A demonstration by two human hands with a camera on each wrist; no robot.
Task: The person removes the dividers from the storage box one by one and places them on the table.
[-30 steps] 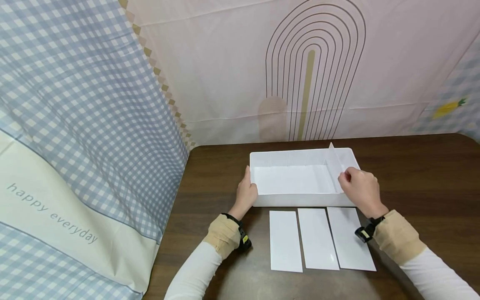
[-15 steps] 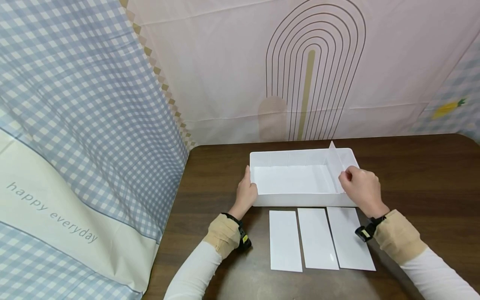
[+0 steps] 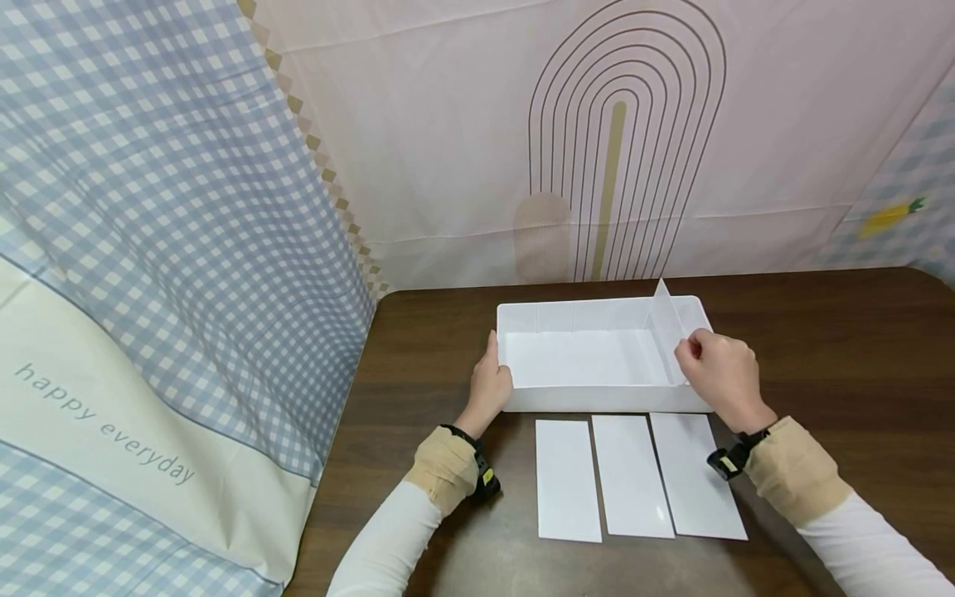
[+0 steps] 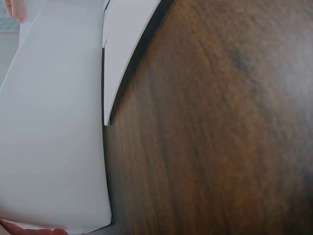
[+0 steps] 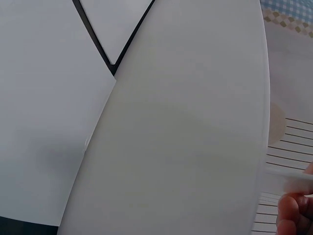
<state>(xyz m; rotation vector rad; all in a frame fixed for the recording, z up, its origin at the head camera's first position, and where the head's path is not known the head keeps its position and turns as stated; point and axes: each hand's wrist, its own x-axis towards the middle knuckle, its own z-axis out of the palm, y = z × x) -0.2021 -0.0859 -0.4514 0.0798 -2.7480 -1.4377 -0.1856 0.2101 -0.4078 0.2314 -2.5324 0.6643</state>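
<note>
A white rectangular box [image 3: 589, 398] with an open top stands near the table's far edge. My left hand [image 3: 488, 385] rests against its left end, one finger straight along the end wall; the left wrist view shows its fingers only at the lower edge. My right hand [image 3: 719, 373] pinches the near end of a thin white divider panel [image 3: 666, 319], which stands tilted across the box's right part. Its far tip sticks up above the rim. In the right wrist view the fingertips [image 5: 288, 208] hold the divider above the front wall.
Three flat white panels lie in front of the box: a left panel [image 3: 569, 481], a middle panel [image 3: 634, 477] and a right panel [image 3: 697, 477], partly below my right wrist. The dark wooden table [image 3: 843, 356] meets curtains at the back and left.
The divider's far tip has risen slightly, and my right hand has shifted very little to the right with it. The left hand, the box and the loose panels look still.
</note>
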